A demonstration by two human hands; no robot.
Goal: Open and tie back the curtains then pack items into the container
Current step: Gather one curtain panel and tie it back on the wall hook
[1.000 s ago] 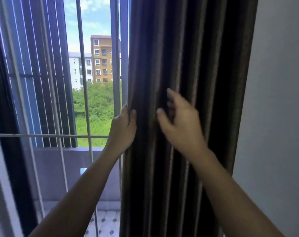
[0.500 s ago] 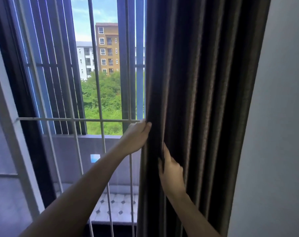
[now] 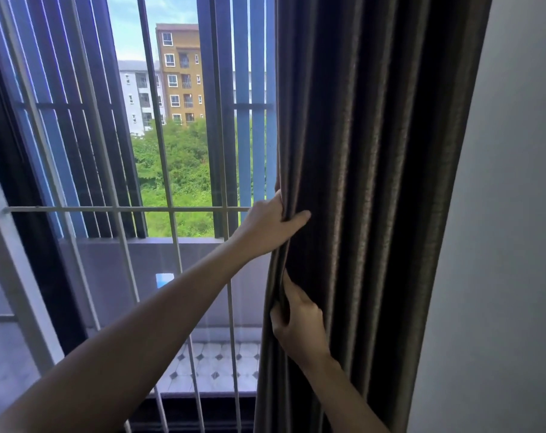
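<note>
Right hand (image 3: 299,323), lower than before, sits beneath left hand (image 3: 271,226); both hands' fingers grip curtain (image 3: 374,182) edge. Risk: untied folds slipping loose.

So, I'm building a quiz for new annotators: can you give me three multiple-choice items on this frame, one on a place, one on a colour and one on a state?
1. Where does the gathered curtain hang?
A. Beside the wall on the right
B. At the far left
C. Spread across the whole view

2. What colour is the curtain?
A. White
B. Dark brown
C. Red

3. What is the left hand doing?
A. Hanging free
B. Resting flat on the wall
C. Gripping the curtain's edge

Key: 1 A, its folds are bunched next to the pale wall. 2 B, the fabric is dark brown throughout. 3 C, its grip closes round the curtain's left edge.
</note>
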